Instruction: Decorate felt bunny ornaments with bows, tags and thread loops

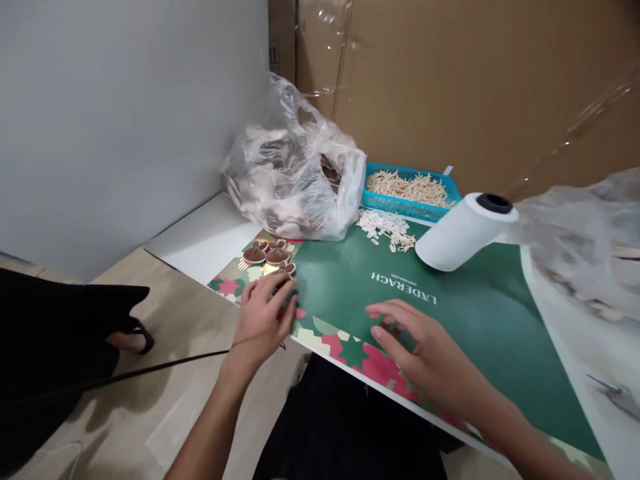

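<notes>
My left hand (pixel 265 310) is at the left front edge of the green printed board (pixel 345 280), its fingers bent over the board beside several small brown rounded pieces (pixel 255 255); whether it holds anything is hidden. My right hand (pixel 407 333) hovers over the front middle of the board, thumb and fingers apart, with nothing seen between them. Farther back lies a pile of small white tags (pixel 375 223), with short beige loops at its right end. A white cone of thread (pixel 463 233) leans to the right of the pile.
A clear plastic bag (pixel 285 193) of pale and brown pieces stands at the back left. Beside it is a blue basket (pixel 410 208) of beige strands. Another plastic bag (pixel 595 227) and a small metal tool (pixel 607 385) lie at right. A person's dark clothing (pixel 60 333) shows at left.
</notes>
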A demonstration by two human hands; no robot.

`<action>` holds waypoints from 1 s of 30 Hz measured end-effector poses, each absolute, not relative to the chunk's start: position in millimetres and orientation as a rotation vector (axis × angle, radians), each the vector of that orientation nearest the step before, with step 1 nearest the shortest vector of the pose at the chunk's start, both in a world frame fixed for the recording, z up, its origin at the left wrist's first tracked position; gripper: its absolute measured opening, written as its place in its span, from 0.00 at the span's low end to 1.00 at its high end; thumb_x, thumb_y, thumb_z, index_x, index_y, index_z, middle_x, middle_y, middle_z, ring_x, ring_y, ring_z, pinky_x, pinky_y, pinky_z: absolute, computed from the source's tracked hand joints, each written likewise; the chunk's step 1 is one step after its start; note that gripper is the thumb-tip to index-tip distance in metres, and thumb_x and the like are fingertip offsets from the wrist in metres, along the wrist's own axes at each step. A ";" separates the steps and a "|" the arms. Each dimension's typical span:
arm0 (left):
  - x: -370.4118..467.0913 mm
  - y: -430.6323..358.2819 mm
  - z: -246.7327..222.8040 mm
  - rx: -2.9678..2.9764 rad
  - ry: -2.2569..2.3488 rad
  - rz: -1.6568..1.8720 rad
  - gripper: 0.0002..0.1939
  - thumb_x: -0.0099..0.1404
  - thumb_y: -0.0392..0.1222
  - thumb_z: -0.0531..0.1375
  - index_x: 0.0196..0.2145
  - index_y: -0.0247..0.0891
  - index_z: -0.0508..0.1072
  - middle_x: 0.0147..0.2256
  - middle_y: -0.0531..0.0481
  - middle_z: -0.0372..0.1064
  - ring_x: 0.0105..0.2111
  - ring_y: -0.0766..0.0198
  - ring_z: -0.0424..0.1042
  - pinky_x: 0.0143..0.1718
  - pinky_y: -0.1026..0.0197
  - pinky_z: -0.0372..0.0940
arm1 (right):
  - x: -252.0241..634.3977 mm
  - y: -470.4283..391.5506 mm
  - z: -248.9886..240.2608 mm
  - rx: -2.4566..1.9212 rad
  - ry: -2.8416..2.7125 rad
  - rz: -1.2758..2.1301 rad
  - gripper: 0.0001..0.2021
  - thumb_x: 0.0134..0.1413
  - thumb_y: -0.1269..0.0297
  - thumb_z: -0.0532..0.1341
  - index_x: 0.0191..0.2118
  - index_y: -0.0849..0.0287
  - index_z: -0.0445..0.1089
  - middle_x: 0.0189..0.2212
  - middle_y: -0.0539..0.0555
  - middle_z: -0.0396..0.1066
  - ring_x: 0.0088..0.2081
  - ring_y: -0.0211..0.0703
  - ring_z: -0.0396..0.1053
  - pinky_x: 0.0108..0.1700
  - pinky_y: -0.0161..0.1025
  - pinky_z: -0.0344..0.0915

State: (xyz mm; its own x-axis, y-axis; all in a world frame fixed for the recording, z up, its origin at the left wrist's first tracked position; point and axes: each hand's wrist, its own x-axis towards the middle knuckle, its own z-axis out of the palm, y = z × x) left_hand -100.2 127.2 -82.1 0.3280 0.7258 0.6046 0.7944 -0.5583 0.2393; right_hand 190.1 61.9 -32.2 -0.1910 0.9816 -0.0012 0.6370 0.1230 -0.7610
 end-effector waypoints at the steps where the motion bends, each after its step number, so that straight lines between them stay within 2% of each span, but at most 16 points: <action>1: -99.4 124.9 -83.4 -2.499 -1.445 -0.939 0.13 0.75 0.37 0.58 0.55 0.41 0.74 0.55 0.42 0.76 0.56 0.50 0.74 0.56 0.46 0.59 | 186.7 72.3 -27.1 -1.503 -1.935 0.855 0.12 0.69 0.59 0.58 0.54 0.50 0.74 0.49 0.54 0.76 0.43 0.44 0.76 0.46 0.43 0.74; 3: -99.1 122.1 -85.1 -2.473 -1.531 -0.832 0.12 0.76 0.39 0.58 0.55 0.40 0.73 0.56 0.41 0.76 0.57 0.47 0.73 0.55 0.44 0.55 | 179.0 102.2 -16.7 -1.358 -2.021 0.777 0.12 0.69 0.61 0.60 0.53 0.52 0.74 0.47 0.54 0.77 0.41 0.43 0.76 0.46 0.42 0.74; 6: -100.5 121.1 -89.2 -2.394 -1.626 -0.870 0.11 0.74 0.42 0.60 0.52 0.39 0.74 0.54 0.41 0.76 0.56 0.45 0.72 0.54 0.43 0.53 | 163.5 173.3 -3.9 -1.206 -2.004 0.565 0.10 0.68 0.62 0.60 0.50 0.56 0.76 0.44 0.55 0.78 0.41 0.44 0.77 0.45 0.40 0.73; 8: -101.8 121.6 -94.8 -2.340 -1.636 -0.951 0.10 0.74 0.41 0.60 0.51 0.40 0.74 0.53 0.41 0.76 0.55 0.45 0.72 0.55 0.43 0.52 | 149.6 233.8 0.7 -1.227 -1.877 0.412 0.12 0.69 0.64 0.57 0.50 0.60 0.76 0.48 0.58 0.79 0.48 0.46 0.77 0.52 0.41 0.73; 11: -104.3 122.4 -104.5 -2.298 -1.590 -1.053 0.12 0.73 0.39 0.59 0.53 0.41 0.74 0.55 0.40 0.75 0.57 0.44 0.72 0.56 0.43 0.52 | 126.4 320.4 -1.7 -1.504 -2.061 0.325 0.19 0.70 0.74 0.50 0.58 0.64 0.72 0.56 0.62 0.77 0.55 0.45 0.75 0.60 0.41 0.68; 14: -106.8 121.8 -110.4 -2.306 -1.580 -1.094 0.16 0.74 0.37 0.59 0.57 0.41 0.72 0.59 0.38 0.73 0.62 0.43 0.69 0.58 0.44 0.52 | 105.8 372.7 -16.9 -1.596 -2.218 0.382 0.18 0.62 0.76 0.58 0.56 0.64 0.76 0.55 0.63 0.78 0.57 0.51 0.74 0.61 0.43 0.67; 17: -107.3 120.0 -112.9 -2.308 -1.598 -1.128 0.17 0.74 0.37 0.59 0.59 0.41 0.71 0.61 0.38 0.72 0.65 0.43 0.68 0.60 0.44 0.52 | 92.9 386.9 -35.4 -1.648 -2.299 0.396 0.17 0.60 0.72 0.63 0.54 0.65 0.77 0.57 0.68 0.75 0.60 0.59 0.72 0.62 0.48 0.66; 22: -105.2 116.8 -119.5 -2.288 -1.605 -1.194 0.18 0.73 0.35 0.60 0.59 0.42 0.71 0.65 0.37 0.67 0.68 0.43 0.65 0.64 0.43 0.52 | 95.0 379.8 -41.7 -1.674 -2.353 0.370 0.20 0.68 0.65 0.56 0.60 0.67 0.73 0.62 0.71 0.70 0.60 0.60 0.72 0.60 0.46 0.66; 24: -103.6 114.8 -122.5 -2.255 -1.608 -1.269 0.19 0.72 0.35 0.61 0.59 0.41 0.71 0.67 0.35 0.64 0.69 0.43 0.63 0.65 0.42 0.55 | 100.8 374.1 -37.0 -1.668 -2.397 0.402 0.19 0.68 0.63 0.56 0.56 0.67 0.77 0.58 0.71 0.74 0.56 0.61 0.74 0.56 0.46 0.68; 26: -101.1 111.9 -124.4 -2.202 -1.630 -1.386 0.19 0.71 0.34 0.63 0.58 0.41 0.72 0.69 0.35 0.61 0.71 0.42 0.59 0.67 0.42 0.58 | 106.8 366.6 -31.7 -1.630 -2.466 0.473 0.15 0.64 0.63 0.61 0.49 0.65 0.81 0.51 0.67 0.80 0.51 0.60 0.77 0.51 0.43 0.69; 30: -94.1 103.0 -123.7 -2.097 -1.679 -1.513 0.16 0.71 0.34 0.63 0.55 0.41 0.74 0.68 0.37 0.59 0.73 0.42 0.54 0.70 0.39 0.57 | 116.9 352.7 -19.8 -1.495 -2.504 0.581 0.08 0.54 0.70 0.68 0.40 0.58 0.83 0.40 0.56 0.84 0.41 0.50 0.79 0.43 0.37 0.68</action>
State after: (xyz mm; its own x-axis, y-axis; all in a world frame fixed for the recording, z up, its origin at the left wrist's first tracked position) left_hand -94.1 103.0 -123.7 -0.0736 0.7113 0.6990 0.7689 -0.4059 0.4941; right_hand 116.9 352.7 -19.8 -0.4837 0.8736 -0.0539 0.8081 0.4221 -0.4108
